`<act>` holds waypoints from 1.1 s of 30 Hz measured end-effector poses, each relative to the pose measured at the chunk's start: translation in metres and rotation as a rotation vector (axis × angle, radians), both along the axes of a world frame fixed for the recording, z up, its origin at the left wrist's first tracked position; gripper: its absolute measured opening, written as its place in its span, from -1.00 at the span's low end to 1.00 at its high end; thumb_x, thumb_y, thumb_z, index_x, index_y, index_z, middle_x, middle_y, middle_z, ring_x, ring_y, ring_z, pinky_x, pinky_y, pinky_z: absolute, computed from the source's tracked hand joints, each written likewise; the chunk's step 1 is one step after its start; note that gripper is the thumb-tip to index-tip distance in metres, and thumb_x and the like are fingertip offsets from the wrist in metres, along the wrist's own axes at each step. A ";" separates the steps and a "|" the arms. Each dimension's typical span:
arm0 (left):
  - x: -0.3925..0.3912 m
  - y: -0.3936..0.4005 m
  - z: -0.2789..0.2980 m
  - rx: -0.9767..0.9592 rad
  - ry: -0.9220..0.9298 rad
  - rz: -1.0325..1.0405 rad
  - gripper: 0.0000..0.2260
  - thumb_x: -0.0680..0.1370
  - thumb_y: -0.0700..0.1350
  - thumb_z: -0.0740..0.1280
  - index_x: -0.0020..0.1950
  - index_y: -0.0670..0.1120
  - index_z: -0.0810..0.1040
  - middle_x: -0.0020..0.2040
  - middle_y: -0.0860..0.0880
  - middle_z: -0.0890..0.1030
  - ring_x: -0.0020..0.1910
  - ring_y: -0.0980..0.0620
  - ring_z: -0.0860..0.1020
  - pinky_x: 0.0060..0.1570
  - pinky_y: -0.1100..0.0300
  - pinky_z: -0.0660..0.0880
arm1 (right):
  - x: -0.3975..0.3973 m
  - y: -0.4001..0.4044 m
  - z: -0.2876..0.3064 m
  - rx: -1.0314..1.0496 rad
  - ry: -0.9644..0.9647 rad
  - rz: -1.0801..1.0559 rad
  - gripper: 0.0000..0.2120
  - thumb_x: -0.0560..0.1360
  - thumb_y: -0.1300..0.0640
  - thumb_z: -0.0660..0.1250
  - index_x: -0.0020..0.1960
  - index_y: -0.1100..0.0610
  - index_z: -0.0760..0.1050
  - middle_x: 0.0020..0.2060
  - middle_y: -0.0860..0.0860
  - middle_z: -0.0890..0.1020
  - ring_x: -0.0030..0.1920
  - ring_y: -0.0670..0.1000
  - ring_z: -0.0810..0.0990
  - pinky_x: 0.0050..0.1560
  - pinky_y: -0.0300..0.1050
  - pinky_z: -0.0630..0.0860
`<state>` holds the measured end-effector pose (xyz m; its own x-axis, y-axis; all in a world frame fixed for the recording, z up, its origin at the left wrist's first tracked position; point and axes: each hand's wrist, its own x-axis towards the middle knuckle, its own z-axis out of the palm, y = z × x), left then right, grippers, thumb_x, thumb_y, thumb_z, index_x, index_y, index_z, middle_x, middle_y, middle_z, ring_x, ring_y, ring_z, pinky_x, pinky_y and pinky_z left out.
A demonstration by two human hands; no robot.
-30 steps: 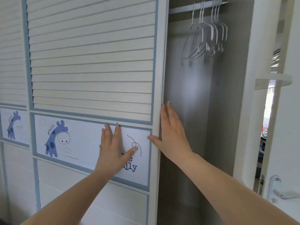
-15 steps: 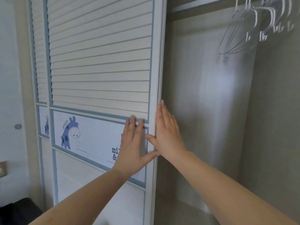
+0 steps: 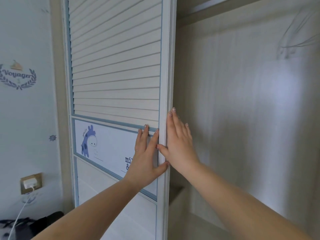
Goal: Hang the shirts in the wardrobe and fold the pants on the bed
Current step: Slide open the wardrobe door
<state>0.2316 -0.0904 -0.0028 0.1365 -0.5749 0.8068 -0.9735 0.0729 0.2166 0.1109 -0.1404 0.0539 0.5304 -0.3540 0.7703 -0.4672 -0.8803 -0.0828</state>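
Head view: your left hand (image 3: 147,161) lies flat, fingers straight, on the sliding door's (image 3: 117,66) smooth giraffe panel (image 3: 103,146), beneath ribbed slats. Your right hand (image 3: 180,144), fingers spread, presses the door's edge. Beyond it the wardrobe (image 3: 242,101) stands open, pale woodgrain, with blurred wire hangers (image 3: 297,37) upper right.

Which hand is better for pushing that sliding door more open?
Probably the right hand: its straight fingers lie along the edge of the white slatted wardrobe door. The left hand only lies flat on the front panel.
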 end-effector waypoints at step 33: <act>0.141 -0.011 0.000 -0.032 0.060 -0.018 -0.19 0.38 0.38 0.17 0.47 0.27 -0.24 0.58 0.06 -0.17 0.55 0.05 -0.23 0.51 -0.11 0.01 | 0.148 -0.020 -0.005 0.004 -0.017 0.091 -0.17 0.58 -0.01 0.21 0.40 0.02 -0.46 0.41 -0.09 -0.41 0.41 -0.15 -0.42 0.46 -0.11 -0.34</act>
<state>0.3727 -0.1017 -0.0031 0.1750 -0.5515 0.8156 -0.9573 0.0984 0.2719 0.2586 -0.1606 0.0493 0.5475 -0.3078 0.7782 -0.3840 -0.9186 -0.0932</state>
